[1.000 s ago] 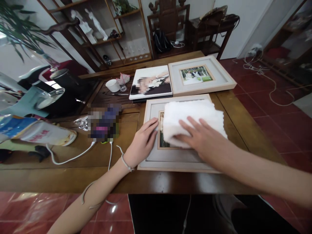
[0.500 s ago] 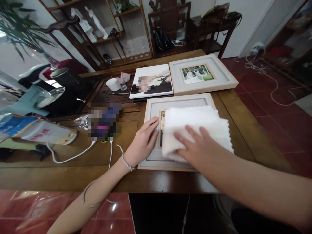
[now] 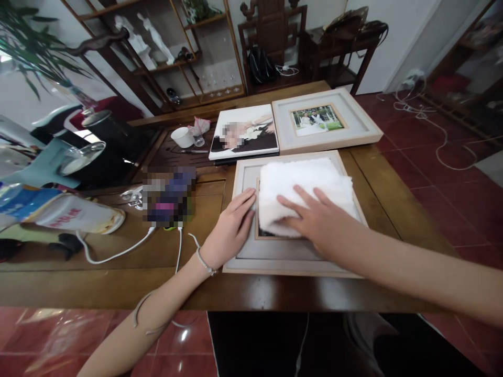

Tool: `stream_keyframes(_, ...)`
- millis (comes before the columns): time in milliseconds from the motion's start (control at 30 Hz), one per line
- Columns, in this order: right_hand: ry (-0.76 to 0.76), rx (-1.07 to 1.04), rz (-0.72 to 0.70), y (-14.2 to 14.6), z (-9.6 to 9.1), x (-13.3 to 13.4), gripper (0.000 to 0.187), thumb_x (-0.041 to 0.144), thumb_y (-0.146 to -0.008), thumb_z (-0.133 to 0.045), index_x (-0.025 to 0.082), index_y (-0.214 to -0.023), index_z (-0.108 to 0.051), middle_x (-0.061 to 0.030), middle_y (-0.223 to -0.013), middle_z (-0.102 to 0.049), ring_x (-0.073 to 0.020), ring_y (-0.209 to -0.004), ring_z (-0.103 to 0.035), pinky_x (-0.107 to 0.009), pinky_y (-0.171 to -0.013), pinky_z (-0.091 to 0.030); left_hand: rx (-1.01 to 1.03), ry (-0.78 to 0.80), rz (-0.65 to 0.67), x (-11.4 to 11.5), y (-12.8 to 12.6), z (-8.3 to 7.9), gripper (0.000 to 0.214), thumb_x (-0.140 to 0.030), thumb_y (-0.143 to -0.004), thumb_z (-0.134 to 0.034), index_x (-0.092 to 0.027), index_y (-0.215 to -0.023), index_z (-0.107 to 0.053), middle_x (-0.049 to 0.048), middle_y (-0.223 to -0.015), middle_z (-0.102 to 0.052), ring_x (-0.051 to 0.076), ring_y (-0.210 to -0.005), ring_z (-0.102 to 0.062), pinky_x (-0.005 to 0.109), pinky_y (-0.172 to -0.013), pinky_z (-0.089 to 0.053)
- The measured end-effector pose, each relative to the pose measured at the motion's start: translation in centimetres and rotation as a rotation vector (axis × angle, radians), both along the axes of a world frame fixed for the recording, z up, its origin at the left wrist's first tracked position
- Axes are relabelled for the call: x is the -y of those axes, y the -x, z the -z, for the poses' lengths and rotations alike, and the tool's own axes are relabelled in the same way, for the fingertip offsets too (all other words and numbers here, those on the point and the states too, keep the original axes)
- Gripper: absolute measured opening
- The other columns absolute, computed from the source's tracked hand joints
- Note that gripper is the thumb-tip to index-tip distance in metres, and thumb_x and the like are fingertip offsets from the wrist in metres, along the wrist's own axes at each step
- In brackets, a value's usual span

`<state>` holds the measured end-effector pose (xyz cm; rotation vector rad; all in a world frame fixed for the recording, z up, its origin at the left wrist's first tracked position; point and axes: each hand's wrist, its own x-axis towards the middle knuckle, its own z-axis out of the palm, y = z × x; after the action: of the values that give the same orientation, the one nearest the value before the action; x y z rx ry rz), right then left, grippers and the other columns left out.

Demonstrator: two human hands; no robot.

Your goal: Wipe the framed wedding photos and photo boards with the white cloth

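A photo frame [image 3: 275,264] with a pale wood edge and grey mat lies flat near the table's front edge. Over its middle is a folded white cloth [image 3: 310,178], covering most of the small picture inside. My right hand [image 3: 314,212] presses on the cloth from above and grips it near its lower left part, fingers spread; its thumb is partly hidden. On the frame's left side rests my left hand [image 3: 231,225], fingers stretched out flat and holding nothing.
Behind lie a second framed photo [image 3: 365,118] and a white-edged picture panel [image 3: 243,156]. A white cup [image 3: 182,137] stands on the dark tea tray. To the left are a white cable [image 3: 118,257], a blurred-out object [image 3: 168,196] and a food pouch [image 3: 70,212].
My right hand has slid the white cloth up and to the left across the frame, uncovering the frame's lower right part. My left hand has stayed in place.
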<state>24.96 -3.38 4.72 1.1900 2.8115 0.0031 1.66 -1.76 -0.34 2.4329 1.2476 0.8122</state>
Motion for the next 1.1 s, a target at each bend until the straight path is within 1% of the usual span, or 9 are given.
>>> stream_keyframes(133, -0.145, 0.009, 0.047, -0.6, 0.0, -4.5, 0.075, -0.005, -0.075, -0.055, 0.021, -0.145, -0.044, -0.0095, -0.159, -0.021, -0.0491, -0.141, -0.017, -0.071, -0.106, -0.029, 0.012, 0.008, -0.010, 0.0, -0.1, -0.1, 0.039, -0.017, -0.097, -0.044, -0.009, -0.134, -0.054, 0.0190, -0.143, -0.051, 0.026, -0.136, -0.047, 0.049, -0.114, -0.039)
stream_keyframes(200, -0.117, 0.057, 0.082, -0.2, 0.1, -6.0, 0.085, -0.005, -0.069, -0.061, 0.022, -0.146, -0.041, -0.0087, -0.160, -0.019, -0.0522, -0.141, -0.012, -0.075, -0.104, -0.025, 0.010, 0.015, -0.012, 0.1, -0.1, -0.2, 0.039, -0.017, -0.097, -0.044, -0.011, -0.134, -0.055, 0.0179, -0.144, -0.051, 0.025, -0.136, -0.047, 0.049, -0.115, -0.039)
stream_keyframes(267, -0.087, 0.101, 0.084, 0.6, 0.2, -6.4, 0.078, -0.003, -0.070, -0.063, 0.022, -0.142, -0.047, -0.0083, -0.160, -0.021, -0.0543, -0.140, -0.011, -0.078, -0.103, -0.023, 0.008, 0.022, -0.013, 0.1, -0.2, -0.4, 0.039, -0.017, -0.097, -0.044, -0.013, -0.135, -0.055, 0.0166, -0.144, -0.052, 0.025, -0.136, -0.048, 0.049, -0.115, -0.039)
stream_keyframes(433, -0.122, 0.047, 0.080, 2.5, 0.6, -2.0, 0.042, 0.012, -0.084, -0.055, 0.026, -0.122, -0.067, -0.0055, -0.153, -0.038, -0.0537, -0.135, -0.028, -0.077, -0.099, -0.032, 0.003, 0.028, -0.006, 0.0, -0.1, -0.3, 0.040, -0.016, -0.097, -0.042, -0.013, -0.135, -0.054, 0.0159, -0.144, -0.052, 0.024, -0.136, -0.047, 0.049, -0.115, -0.038)
stream_keyframes(633, -0.045, -0.094, -0.038, 1.9, 2.4, 4.9, 0.025, 0.034, -0.072, -0.069, 0.043, -0.094, -0.076, 0.0026, -0.136, -0.058, -0.0489, -0.118, -0.053, -0.066, -0.084, -0.051, 0.002, 0.017, -0.018, 0.0, 0.1, -0.2, 0.039, -0.017, -0.097, -0.042, -0.011, -0.135, -0.054, 0.0172, -0.144, -0.052, 0.025, -0.136, -0.047, 0.049, -0.115, -0.038)
stream_keyframes(767, -0.004, -0.298, -0.203, -0.3, 3.8, 5.3, 0.034, 0.031, -0.060, -0.071, 0.051, -0.087, -0.073, 0.0102, -0.128, -0.062, -0.0443, -0.109, -0.061, -0.059, -0.081, -0.053, 0.010, 0.025, -0.013, 0.0, 0.0, -0.3, 0.040, -0.019, -0.097, -0.043, -0.014, -0.136, -0.052, 0.0163, -0.144, -0.051, 0.026, -0.136, -0.047, 0.049, -0.115, -0.038)
stream_keyframes(900, 0.068, -0.279, -0.283, -3.0, 1.4, 3.0, 0.074, 0.007, -0.050, -0.061, 0.042, -0.115, -0.067, 0.0074, -0.136, -0.057, -0.0377, -0.120, -0.056, -0.050, -0.088, -0.054, 0.018, 0.021, -0.015, 0.1, -0.1, -0.6, 0.039, -0.017, -0.097, -0.043, -0.017, -0.135, -0.053, 0.0148, -0.144, -0.052, 0.025, -0.135, -0.048, 0.048, -0.115, -0.038)
stream_keyframes(967, 0.063, -0.224, -0.249, -4.2, -0.4, 1.7, 0.081, -0.001, -0.051, -0.053, 0.035, -0.123, -0.062, 0.0035, -0.143, -0.052, -0.0324, -0.128, -0.051, -0.047, -0.096, -0.051, 0.040, 0.002, -0.048, 0.2, -0.1, -0.6, 0.038, -0.017, -0.096, -0.044, -0.018, -0.134, -0.054, 0.0143, -0.145, -0.050, 0.024, -0.137, -0.046, 0.048, -0.115, -0.037)
stream_keyframes(1100, -0.101, -0.170, -0.159, -6.5, -1.2, -0.5, 0.076, -0.007, -0.058, -0.047, 0.029, -0.122, -0.063, -0.0025, -0.145, -0.049, -0.0363, -0.134, -0.043, -0.066, -0.101, -0.041, 0.164, 0.040, -0.240, 0.0, 0.0, -0.6, 0.053, -0.021, -0.090, -0.057, -0.016, -0.141, -0.044, 0.0170, -0.152, -0.039, 0.029, -0.143, -0.035, 0.051, -0.118, -0.030)
